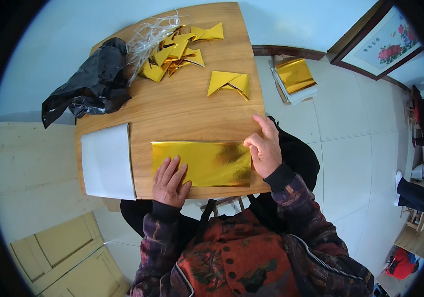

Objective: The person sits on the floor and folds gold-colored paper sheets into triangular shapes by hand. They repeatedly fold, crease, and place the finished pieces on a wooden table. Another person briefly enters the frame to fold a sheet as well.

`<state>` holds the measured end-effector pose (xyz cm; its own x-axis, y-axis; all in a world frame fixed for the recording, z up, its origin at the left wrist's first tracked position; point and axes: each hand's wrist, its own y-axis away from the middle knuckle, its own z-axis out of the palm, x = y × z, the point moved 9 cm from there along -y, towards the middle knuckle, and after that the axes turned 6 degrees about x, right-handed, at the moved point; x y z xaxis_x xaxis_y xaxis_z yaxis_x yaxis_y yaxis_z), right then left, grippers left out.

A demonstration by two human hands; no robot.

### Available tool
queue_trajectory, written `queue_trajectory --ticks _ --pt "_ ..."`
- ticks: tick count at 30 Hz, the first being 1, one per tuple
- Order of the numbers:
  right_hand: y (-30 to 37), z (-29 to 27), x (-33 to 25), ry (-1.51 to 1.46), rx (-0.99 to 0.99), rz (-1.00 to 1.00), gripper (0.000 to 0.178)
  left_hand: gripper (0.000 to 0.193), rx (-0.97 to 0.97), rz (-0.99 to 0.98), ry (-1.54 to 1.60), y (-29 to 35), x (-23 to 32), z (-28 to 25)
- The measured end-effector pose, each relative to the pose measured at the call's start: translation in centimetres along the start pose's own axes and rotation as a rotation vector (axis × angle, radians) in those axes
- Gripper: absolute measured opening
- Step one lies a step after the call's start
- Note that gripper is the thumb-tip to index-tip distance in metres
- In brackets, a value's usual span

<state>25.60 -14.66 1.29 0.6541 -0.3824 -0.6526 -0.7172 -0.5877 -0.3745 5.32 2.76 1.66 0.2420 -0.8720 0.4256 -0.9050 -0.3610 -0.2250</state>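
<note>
Centrally, the wooden desk (182, 106) carries a gold foil sheet (207, 163) at its six o'clock edge. Left hand (170, 182), fingers flat and spread, pins it; right hand (266, 148), fingers loosely curled, steadies its three o'clock edge, seemingly to keep it from sliding.

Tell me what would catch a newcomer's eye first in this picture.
The shiny gold foil sheet lying flat at the near edge of the wooden table, with the left hand pressing its lower left corner and the right hand at its right edge. Next, the pile of folded gold pieces at the far side, beside a crumpled black plastic bag.
</note>
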Motion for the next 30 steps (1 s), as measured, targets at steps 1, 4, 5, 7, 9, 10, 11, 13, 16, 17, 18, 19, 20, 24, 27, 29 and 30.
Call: queue_trajectory --ticks 1,4,5,7,9,10,11,13,16,17,18,19,20,24,27,29,30 --pt "0.0 0.2 -0.1 0.041 -0.018 -0.025 0.017 0.047 0.01 0.004 0.006 0.0 -0.1 0.0" --pt "-0.3 0.5 -0.3 0.106 -0.051 -0.059 0.016 0.049 0.024 0.027 0.016 0.2 -0.3 0.1" --pt "-0.5 0.5 -0.3 0.12 -0.06 -0.061 0.016 0.048 0.022 0.029 0.019 0.2 -0.5 0.2" --pt "-0.9 1.0 0.0 0.094 -0.123 -0.021 0.014 0.048 0.025 0.038 0.028 0.4 -0.7 0.4" --pt "-1.1 1.6 0.5 0.153 -0.239 0.06 0.006 0.047 0.039 0.057 0.032 0.5 -0.9 0.6" --pt "-1.2 1.6 0.3 0.171 -0.261 0.067 0.006 0.047 0.042 0.059 0.034 0.6 -1.0 0.6" --pt "-1.2 1.6 0.3 0.206 -0.29 0.1 0.012 0.046 0.043 0.061 0.031 0.6 -1.1 0.7" --pt "-1.0 1.7 0.1 0.267 -0.382 0.149 0.027 0.046 0.05 0.065 0.038 0.7 -1.2 0.9" --pt "-0.6 1.6 -0.5 0.337 -0.525 0.168 0.052 0.046 0.072 0.072 0.051 0.6 -1.3 0.9" --pt "-0.5 1.5 -0.8 0.36 -0.55 0.159 0.058 0.046 0.074 0.071 0.051 0.7 -1.3 1.0" --pt "-0.4 1.5 -1.1 0.383 -0.575 0.147 0.065 0.046 0.079 0.068 0.048 0.6 -1.4 0.9" --pt "-0.3 1.4 -1.4 0.402 -0.586 0.13 0.067 0.046 0.079 0.07 0.051 0.7 -1.4 0.9" --pt "-0.1 1.3 -1.6 0.421 -0.597 0.113 0.069 0.047 0.08 0.071 0.054 0.8 -1.4 0.9" --pt "0.6 0.9 -1.8 0.426 -0.605 0.081 0.074 0.049 0.056 0.06 0.082 0.5 -1.6 1.1" --pt "0.9 0.5 -2.0 0.383 -0.573 0.036 0.074 0.051 0.077 0.09 0.068 0.6 -1.3 0.8" --pt "1.1 0.6 -1.7 0.378 -0.589 0.04 0.075 0.051 0.061 0.078 0.076 0.6 -1.4 0.9" --pt "1.1 0.6 -1.6 0.372 -0.591 0.036 0.076 0.05 0.075 0.088 0.09 0.6 -1.3 0.8"
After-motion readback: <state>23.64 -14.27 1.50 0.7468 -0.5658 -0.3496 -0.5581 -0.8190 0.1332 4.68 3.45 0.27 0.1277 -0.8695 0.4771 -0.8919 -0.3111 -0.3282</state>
